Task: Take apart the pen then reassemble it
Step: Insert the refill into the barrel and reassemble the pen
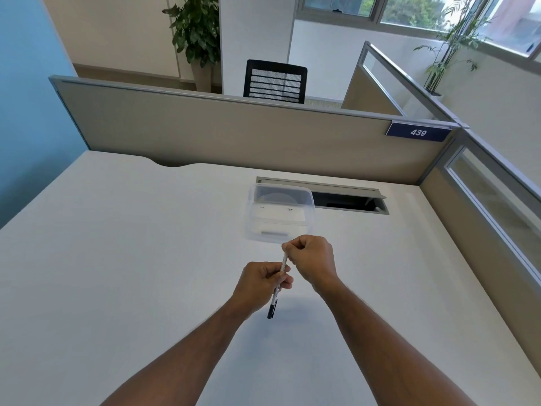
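Two bare forearms reach in from the bottom edge over a white desk [117, 259], and the hands meet above its middle. The left hand [259, 284] is curled around the middle of a pen [278, 284], thumb and fingers pinching the white barrel. The right hand [311, 260] is closed on the pen's far end, fingertips bunched tight around it, so that end is hidden. The pen is held in the air above the desk, slanting from the right hand down toward the camera, and its black cap [272, 309] sticks out below the left hand. There is fine print along the barrel, but it is too small to read, and it is hard to say whether any part of the pen has come loose yet.

Just beyond the hands a clear plastic box [279, 212] sits on the desk; something pale seems to lie inside, though the blur leaves that unsure. Beside the box, to the right, a cable hatch [351, 197] in the desk stands open with its grey flap raised. A beige partition [234, 133] runs along the back of the desk, and a dark blue sign [418, 132] at its right end reads "439" in white. Behind the partition stand a black mesh chair [275, 82] and a leafy potted plant [196, 33]; a thinner plant [448, 54] stands near the windows at right.
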Demonstrator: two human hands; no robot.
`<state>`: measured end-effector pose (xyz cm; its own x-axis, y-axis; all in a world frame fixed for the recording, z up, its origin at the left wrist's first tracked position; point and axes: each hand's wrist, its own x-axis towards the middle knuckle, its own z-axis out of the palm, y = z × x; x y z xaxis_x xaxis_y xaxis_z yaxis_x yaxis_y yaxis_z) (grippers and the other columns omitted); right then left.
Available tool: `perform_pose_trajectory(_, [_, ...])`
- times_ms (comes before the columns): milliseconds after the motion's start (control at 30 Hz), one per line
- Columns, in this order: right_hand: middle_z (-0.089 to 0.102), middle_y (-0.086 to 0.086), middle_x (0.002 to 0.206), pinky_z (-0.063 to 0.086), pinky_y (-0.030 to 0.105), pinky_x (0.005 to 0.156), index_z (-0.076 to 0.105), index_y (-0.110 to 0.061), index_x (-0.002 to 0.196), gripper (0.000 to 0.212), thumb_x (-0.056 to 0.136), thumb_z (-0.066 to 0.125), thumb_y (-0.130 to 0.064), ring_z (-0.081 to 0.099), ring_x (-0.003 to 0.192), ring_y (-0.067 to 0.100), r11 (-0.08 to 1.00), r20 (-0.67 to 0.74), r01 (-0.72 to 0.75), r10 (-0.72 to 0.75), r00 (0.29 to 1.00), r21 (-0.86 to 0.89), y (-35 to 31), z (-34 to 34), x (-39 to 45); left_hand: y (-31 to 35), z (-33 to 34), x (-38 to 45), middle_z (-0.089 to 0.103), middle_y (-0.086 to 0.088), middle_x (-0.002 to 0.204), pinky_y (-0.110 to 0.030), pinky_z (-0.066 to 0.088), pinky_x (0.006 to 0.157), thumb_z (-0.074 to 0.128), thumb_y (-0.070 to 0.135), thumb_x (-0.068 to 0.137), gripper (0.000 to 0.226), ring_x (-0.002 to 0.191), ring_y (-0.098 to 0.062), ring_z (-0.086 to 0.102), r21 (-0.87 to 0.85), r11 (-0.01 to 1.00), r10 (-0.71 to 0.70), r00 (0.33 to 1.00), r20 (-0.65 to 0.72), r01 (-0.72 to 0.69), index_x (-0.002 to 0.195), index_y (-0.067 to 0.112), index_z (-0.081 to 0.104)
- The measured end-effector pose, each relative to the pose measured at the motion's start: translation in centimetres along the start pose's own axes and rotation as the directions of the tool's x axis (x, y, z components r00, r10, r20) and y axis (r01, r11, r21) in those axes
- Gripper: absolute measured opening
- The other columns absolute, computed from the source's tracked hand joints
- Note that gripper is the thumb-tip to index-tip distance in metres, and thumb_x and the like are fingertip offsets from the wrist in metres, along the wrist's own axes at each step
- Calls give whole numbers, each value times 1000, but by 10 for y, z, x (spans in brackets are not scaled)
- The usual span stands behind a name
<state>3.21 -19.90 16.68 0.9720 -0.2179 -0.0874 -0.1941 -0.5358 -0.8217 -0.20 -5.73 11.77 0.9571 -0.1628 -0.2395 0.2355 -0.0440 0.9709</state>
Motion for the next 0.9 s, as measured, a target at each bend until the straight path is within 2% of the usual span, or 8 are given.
perform_pose_trajectory(133, [72,-11,63,61,33,65,77,-17,66,21,86,75,-22,70,66,14,1000,-11,-5,5,1000,-19,2,4,-1,-3,0,1,82,-9,92,-37,59,81,62,3,98,20,84,-23,81,39,999,-8,1000,-16,9,95,11,80])
perform_pose_trajectory(367, [74,-6,75,64,38,77,76,-19,79,16,94,70,-21,69,73,15,997,75,-23,17,997,77,5,4,4,3,-8,6,82,-7,99,-36,60,83,63,7,99,15,90,-20,81,-2,998,-69,996,47,69,102,7,78])
perform_pose_trajectory(500, [77,-9,88,63,38,84,77,-25,107,21,100,59,-19,74,83,13,994,151,5,-21,988,105,11,3,1,6,-11,11,83,0,93,-33,60,82,67,11,97,15,91,-18,80,-20,997,-68,997,33,69,105,11,79])
perform_pose_trajectory(567, [76,-9,90,62,39,87,72,-28,124,29,102,56,-18,73,87,13,997,184,21,-35,982,78,15,6,-2,6,-13,12,82,1,90,-30,59,79,68,12,97,15,93,-16,80,-22,998,-64,997,31,65,105,12,80])
perform_pose_trajectory(633, [73,-8,94,61,39,90,67,-30,131,36,102,54,-14,71,92,14,998,203,30,-40,978,53,20,9,-3,4,-13,12,82,1,87,-30,58,78,68,13,97,14,93,-15,80,-13,998,-64,997,31,65,103,12,81])
perform_pose_trajectory(733, [68,-10,101,60,38,92,63,-33,136,40,102,52,-15,68,96,13,999,205,34,-39,978,28,23,13,-4,0,-11,13,83,0,90,-35,60,84,65,13,99,17,94,-15,79,-3,998,-67,997,29,68,98,15,82])
perform_pose_trajectory(833, [64,-13,106,54,26,87,56,-32,141,41,103,53,-18,66,98,10,1000,163,21,-20,987,-9,27,17,-8,1,-9,15,83,2,97,-36,60,85,63,16,101,19,97,-12,79,-9,999,-45,999,19,45,100,20,81])
perform_pose_trajectory(900, [66,-9,103,55,29,85,57,-25,133,32,101,54,-19,68,95,11,999,126,-42,44,991,-21,31,20,-13,2,-8,18,83,1,98,-39,60,88,65,18,100,15,96,-11,79,-24,999,-39,999,-18,38,100,21,80])
